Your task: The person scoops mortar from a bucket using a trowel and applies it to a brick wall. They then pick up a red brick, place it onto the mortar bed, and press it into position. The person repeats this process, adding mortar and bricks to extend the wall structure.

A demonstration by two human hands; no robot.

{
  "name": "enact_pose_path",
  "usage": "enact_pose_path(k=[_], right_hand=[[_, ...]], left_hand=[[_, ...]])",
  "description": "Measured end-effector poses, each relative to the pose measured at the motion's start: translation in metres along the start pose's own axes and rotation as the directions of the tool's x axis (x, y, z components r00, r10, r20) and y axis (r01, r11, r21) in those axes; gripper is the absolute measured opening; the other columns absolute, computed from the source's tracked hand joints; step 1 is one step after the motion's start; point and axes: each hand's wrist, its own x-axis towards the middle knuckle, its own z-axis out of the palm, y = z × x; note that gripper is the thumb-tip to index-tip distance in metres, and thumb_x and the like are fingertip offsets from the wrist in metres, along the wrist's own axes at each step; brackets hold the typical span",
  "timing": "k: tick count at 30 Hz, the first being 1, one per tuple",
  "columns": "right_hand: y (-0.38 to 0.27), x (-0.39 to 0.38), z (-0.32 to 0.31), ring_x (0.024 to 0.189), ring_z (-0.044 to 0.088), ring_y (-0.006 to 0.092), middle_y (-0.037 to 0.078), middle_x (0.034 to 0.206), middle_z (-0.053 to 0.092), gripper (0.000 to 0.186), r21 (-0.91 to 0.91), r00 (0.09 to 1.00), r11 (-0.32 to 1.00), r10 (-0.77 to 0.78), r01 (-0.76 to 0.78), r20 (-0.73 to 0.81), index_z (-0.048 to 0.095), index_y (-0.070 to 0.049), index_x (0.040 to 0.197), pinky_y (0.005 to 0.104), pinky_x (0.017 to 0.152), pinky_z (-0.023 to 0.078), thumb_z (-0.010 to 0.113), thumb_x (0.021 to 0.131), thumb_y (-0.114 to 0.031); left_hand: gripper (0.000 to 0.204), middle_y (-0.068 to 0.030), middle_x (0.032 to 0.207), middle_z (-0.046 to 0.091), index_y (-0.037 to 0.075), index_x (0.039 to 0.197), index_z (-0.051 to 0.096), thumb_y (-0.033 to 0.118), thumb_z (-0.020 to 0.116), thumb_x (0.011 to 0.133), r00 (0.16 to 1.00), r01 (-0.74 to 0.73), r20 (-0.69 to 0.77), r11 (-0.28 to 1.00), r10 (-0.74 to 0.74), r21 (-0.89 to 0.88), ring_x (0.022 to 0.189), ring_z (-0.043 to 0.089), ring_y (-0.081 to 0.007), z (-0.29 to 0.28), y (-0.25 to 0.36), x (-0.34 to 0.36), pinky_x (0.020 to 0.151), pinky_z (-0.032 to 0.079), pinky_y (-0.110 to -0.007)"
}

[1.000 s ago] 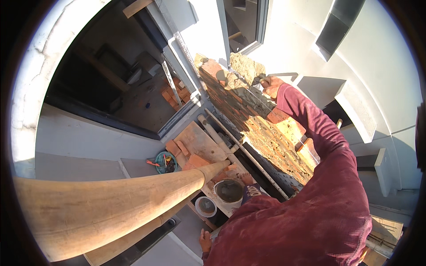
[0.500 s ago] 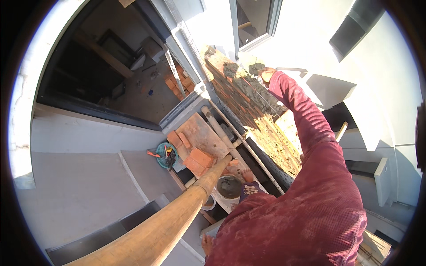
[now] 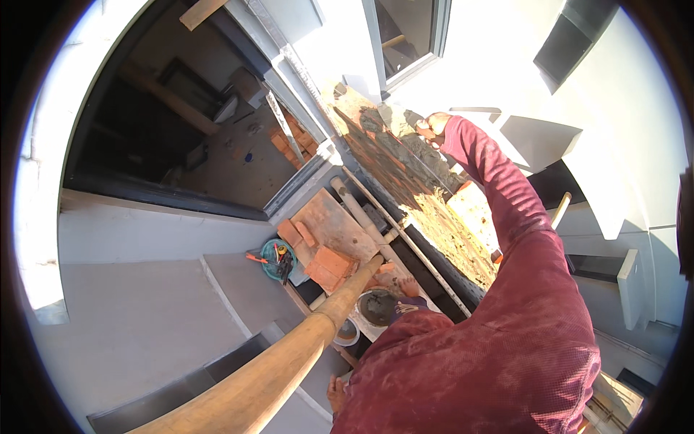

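Observation:
My right hand (image 3: 434,126), at the end of the maroon sleeve, grips what looks like a trowel, its blade hard to make out against grey mortar (image 3: 430,160) along the top of a partly built red brick wall (image 3: 452,242). A thin line runs along the mortar. My left hand (image 3: 336,392) is low in the picture, left of my body, its fingers curled; what it holds is hidden. A bare foot (image 3: 409,285) rests on a board (image 3: 325,217) beside a bucket of wet mortar (image 3: 377,307).
A bamboo pole (image 3: 289,347) crosses the lower left. Loose bricks (image 3: 329,267), a teal basin of tools (image 3: 277,258) and a second bucket (image 3: 347,334) lie around the board. Dark gaps edge the narrow platform. A large window opening (image 3: 188,123) and white walls surround it.
My right hand and forearm have shifted slightly up and left along the mortar. The view has also shifted, showing the bare foot by the bucket, which was hidden a second ago.

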Motion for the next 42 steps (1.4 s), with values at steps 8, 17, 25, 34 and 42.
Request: enact_pose_path(k=[8, 17, 25, 34, 42], right_hand=[[-0.019, -0.024, 0.024, 0.050, 0.060, 0.0224, 0.010, 0.061, 0.062, 0.047, -0.462, 0.947, 0.827, -0.264, 0.320, 0.184, 0.066, -0.005, 0.077, 0.0387, 0.048, 0.047, 0.046, 0.097, -0.042], [0.049, -0.068, -0.013, 0.051, 0.059, 0.0204, 0.008, 0.061, 0.062, 0.050, -0.240, 0.978, 0.961, 0.169, -0.136, 0.124, 0.064, -0.003, 0.080, 0.0359, 0.052, 0.049, 0.041, 0.099, -0.043], [-0.019, -0.261, -0.036, 0.052, 0.058, 0.0173, 0.006, 0.065, 0.057, 0.045, -0.137, 0.988, 0.990, -0.026, 0.047, 0.151, 0.061, -0.002, 0.090, 0.0310, 0.049, 0.047, 0.044, 0.097, -0.044], [0.024, -0.381, 0.105, 0.057, 0.047, 0.0115, 0.002, 0.066, 0.051, 0.030, -0.349, 0.933, 0.931, 0.214, -0.106, 0.288, 0.056, -0.002, 0.083, 0.0277, 0.049, 0.036, 0.056, 0.089, -0.032], [0.227, -0.247, 0.446, 0.104, 0.061, 0.0351, 0.020, 0.111, 0.064, 0.046, -0.693, 0.739, 0.572, 0.209, 0.439, 0.640, 0.057, -0.001, 0.121, 0.0398, 0.091, 0.047, 0.046, 0.095, -0.038]], left_hand=[[0.059, -0.0050, 0.089, 0.059, -0.006, 0.139, 0.040, 0.027, 0.058, 0.094, 0.998, -0.063, 0.024, 0.994, 0.061, 0.094, 0.084, 0.056, -0.0134, -0.003, 0.012, 0.025, 0.074, 0.048, -0.026], [0.067, -0.0069, 0.102, 0.061, -0.005, 0.141, 0.039, 0.033, 0.062, 0.090, 0.984, 0.103, 0.150, 0.994, -0.096, -0.040, 0.093, 0.060, -0.0157, 0.003, -0.011, 0.035, 0.075, 0.048, -0.027], [0.074, -0.0103, 0.115, 0.061, 0.000, 0.144, 0.036, 0.039, 0.064, 0.088, 0.943, 0.199, 0.242, 0.971, -0.227, 0.136, 0.101, 0.061, -0.0190, 0.008, 0.009, 0.056, 0.075, 0.049, -0.028], [0.098, -0.0215, 0.132, 0.053, -0.002, 0.147, 0.028, 0.062, 0.061, 0.081, 0.661, -0.059, 0.668, 0.865, -0.340, 0.499, 0.112, 0.057, -0.0320, 0.071, -0.002, 0.089, 0.094, 0.046, -0.038], [0.099, -0.0212, 0.157, 0.006, 0.018, 0.151, 0.025, 0.071, 0.060, 0.075, 0.675, -0.046, 0.526, 0.682, -0.518, 0.730, 0.142, 0.020, -0.0417, 0.070, -0.190, -0.009, 0.112, 0.028, -0.047]])
